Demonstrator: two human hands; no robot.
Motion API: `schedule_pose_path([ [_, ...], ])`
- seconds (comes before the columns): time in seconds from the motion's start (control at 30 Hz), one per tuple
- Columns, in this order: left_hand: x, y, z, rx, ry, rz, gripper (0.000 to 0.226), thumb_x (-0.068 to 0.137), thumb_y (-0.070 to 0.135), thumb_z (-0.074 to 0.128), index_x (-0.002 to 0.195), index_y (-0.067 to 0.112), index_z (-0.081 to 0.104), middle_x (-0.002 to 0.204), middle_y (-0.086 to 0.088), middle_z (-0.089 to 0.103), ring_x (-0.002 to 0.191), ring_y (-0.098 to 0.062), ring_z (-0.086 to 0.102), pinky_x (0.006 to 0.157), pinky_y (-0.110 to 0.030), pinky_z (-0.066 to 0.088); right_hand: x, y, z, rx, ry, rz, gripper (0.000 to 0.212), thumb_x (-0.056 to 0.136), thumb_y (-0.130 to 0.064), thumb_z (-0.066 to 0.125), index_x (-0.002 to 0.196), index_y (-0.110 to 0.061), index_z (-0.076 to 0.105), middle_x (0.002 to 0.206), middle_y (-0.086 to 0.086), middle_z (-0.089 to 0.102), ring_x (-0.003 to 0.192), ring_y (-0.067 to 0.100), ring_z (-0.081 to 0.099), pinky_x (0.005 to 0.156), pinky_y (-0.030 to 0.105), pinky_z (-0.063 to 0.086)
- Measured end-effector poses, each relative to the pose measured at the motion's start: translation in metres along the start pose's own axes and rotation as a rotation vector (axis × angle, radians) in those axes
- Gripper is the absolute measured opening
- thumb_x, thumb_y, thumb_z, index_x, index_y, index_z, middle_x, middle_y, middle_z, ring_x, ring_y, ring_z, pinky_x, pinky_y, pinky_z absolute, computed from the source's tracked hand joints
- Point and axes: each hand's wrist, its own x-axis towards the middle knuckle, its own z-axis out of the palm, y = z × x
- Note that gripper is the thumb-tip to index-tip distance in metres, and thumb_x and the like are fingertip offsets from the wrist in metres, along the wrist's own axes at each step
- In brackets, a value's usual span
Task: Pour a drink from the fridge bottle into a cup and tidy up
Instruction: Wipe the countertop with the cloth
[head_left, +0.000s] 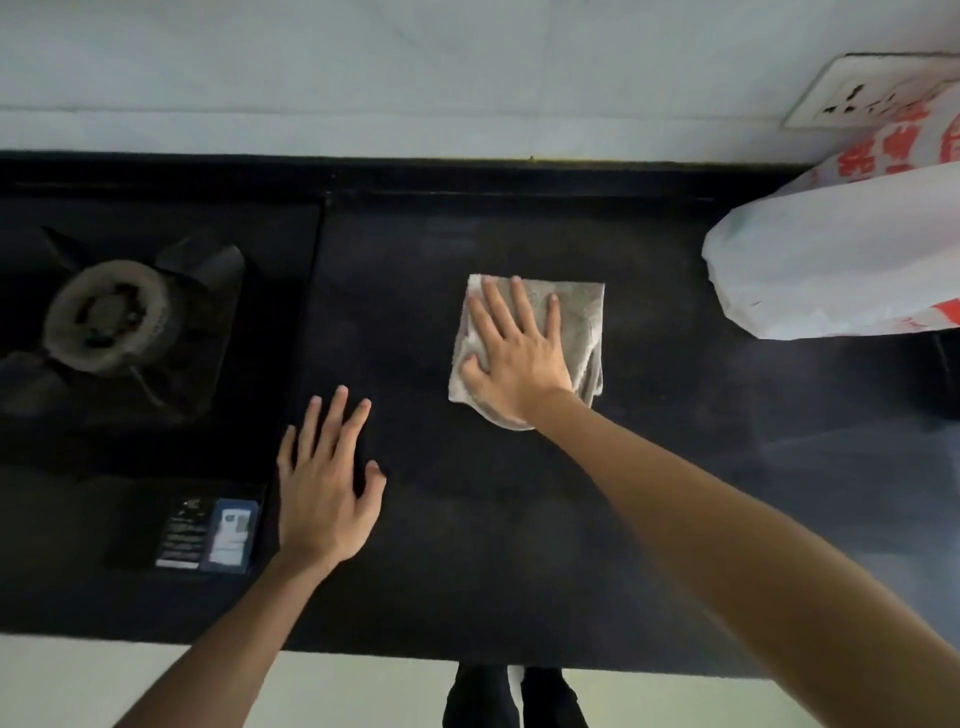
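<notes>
The right hand (511, 348) lies flat, fingers spread, pressing the folded cloth (582, 312) on the dark bench (519, 545) between hob (114, 317) and plastic bag (831, 260); the left hand (324, 488) is open beside the hob, holding nothing. Wiping well probably wants even palm pressure and overlapping strokes

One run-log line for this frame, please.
stage: tidy-up | right hand: flat on cloth, on counter | left hand: open, beside stove | also: plastic bag
</notes>
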Motion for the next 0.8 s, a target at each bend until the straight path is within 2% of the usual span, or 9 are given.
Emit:
schedule_pose_path([
  [0.07,0.0,0.0,0.001,-0.003,0.005,0.01,0.066,0.088,0.036,0.036,0.152,0.021,0.036,0.165,-0.001,0.021,0.154,-0.025,0.014,0.121,-0.055,0.017,0.002,-0.008,0.005,0.0,0.015,0.048,0.076,0.092,-0.051,0.017,0.158,-0.017,0.001,0.166,0.002,-0.003,0.151,0.029,-0.013,0.117,0.064,-0.004],
  [0.17,-0.001,-0.002,0.0,-0.002,0.006,0.004,0.066,0.088,0.036,0.036,0.152,0.021,0.036,0.165,0.0,0.02,0.154,-0.025,0.014,0.121,-0.054,0.017,-0.062,-0.027,0.017,0.033,0.047,-0.055,0.077,0.093,-0.05,0.025,0.158,-0.016,0.002,0.166,0.003,-0.002,0.152,0.029,-0.012,0.118,0.062,-0.001],
  [0.3,-0.002,0.0,0.0,0.002,-0.007,0.005,0.066,0.089,0.037,0.035,0.153,0.021,0.035,0.166,-0.001,0.017,0.154,-0.025,0.012,0.121,-0.054,0.017,-0.128,-0.049,0.03,0.058,-0.018,-0.182,0.074,0.094,-0.051,0.032,0.158,-0.019,0.011,0.166,0.001,-0.003,0.152,0.026,-0.013,0.118,0.062,0.0],
  [0.43,0.001,-0.001,0.0,0.009,-0.028,-0.005,0.068,0.087,0.038,0.037,0.154,0.023,0.033,0.167,0.001,0.015,0.154,-0.023,0.01,0.121,-0.054,0.017,-0.06,-0.044,0.02,0.036,-0.012,-0.251,0.073,0.094,-0.053,0.028,0.158,-0.023,0.012,0.166,-0.003,-0.006,0.151,0.024,-0.016,0.118,0.062,-0.003],
  [0.57,0.001,0.0,0.0,0.005,-0.038,-0.012,0.07,0.086,0.037,0.038,0.154,0.024,0.031,0.167,0.001,0.013,0.155,-0.023,0.009,0.122,-0.053,0.017,0.034,-0.058,0.006,0.014,0.011,-0.112,0.071,0.094,-0.052,0.021,0.158,-0.021,0.011,0.166,0.0,-0.004,0.151,0.026,-0.014,0.118,0.062,-0.004],
  [0.7,0.0,-0.002,-0.002,-0.005,-0.061,-0.024,0.07,0.087,0.038,0.04,0.155,0.026,0.029,0.167,0.003,0.009,0.155,-0.021,0.005,0.122,-0.053,0.016,-0.012,-0.072,0.02,0.105,0.075,-0.059,0.073,0.095,-0.051,0.028,0.158,-0.023,0.005,0.166,-0.002,-0.006,0.151,0.024,-0.016,0.12,0.058,-0.006],
  [0.8,0.001,-0.001,-0.002,-0.014,-0.081,-0.028,0.071,0.086,0.039,0.042,0.155,0.028,0.028,0.168,0.004,0.008,0.155,-0.019,0.003,0.122,-0.052,0.017,-0.035,-0.077,0.026,0.127,0.049,-0.045,0.073,0.094,-0.052,0.027,0.158,-0.025,0.005,0.166,-0.003,-0.008,0.151,0.022,-0.018,0.12,0.059,-0.006],
])
